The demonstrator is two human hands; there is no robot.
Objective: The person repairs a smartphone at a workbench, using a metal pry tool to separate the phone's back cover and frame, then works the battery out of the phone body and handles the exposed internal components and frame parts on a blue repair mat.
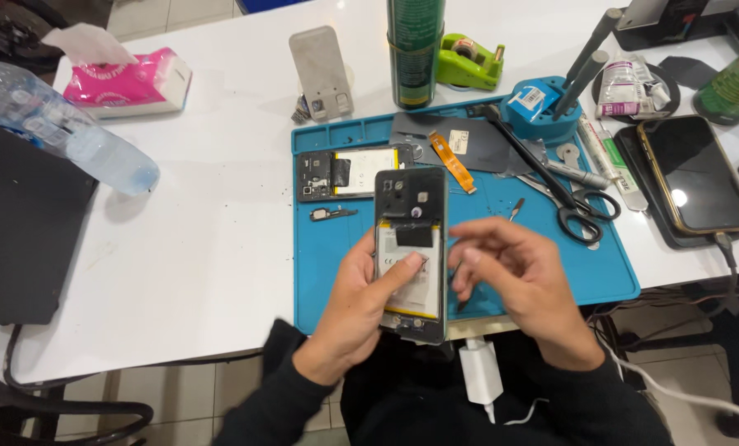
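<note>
White table with a glossy top, bright overhead light bouncing off near its far edge. Pale tiled floor under the near edge and past the far left corner. Black tubular chair frame down by the near left corner.

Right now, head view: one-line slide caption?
Left hand holds opened phone over blue mat; right hand alongside.

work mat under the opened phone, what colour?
Blue; the work mat shows best in the head view.
</note>
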